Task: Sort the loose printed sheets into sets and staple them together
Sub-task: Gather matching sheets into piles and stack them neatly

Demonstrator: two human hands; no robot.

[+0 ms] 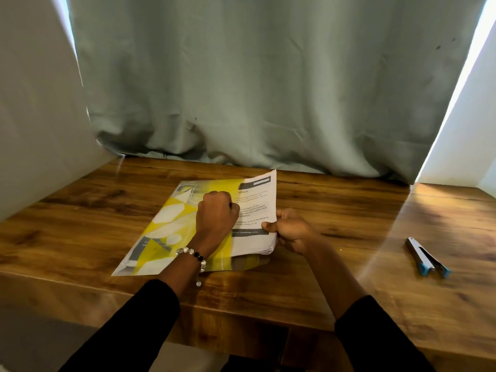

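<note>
Paper stack [255,210] lay mid-table, toward near edge, partly over yellow cover sheet [171,226]. Left hand [216,213] was fisted, pressing down on sheets, nothing visibly held. Right hand [291,229] pinched stack's right edge. Sheets looked light, floppy, slippery, prone to fanning; best gripped at squared edge. Stapler [426,257] sat well apart, near table's right edge.

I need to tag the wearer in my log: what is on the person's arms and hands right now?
Both forearms wear long black sleeves, pushed back from the wrists: the left sleeve and the right sleeve. The left wrist carries a beaded bracelet of clear, white and black beads with a short dangling end. The left hand and right hand are bare; no gloves, rings or watch show.
</note>
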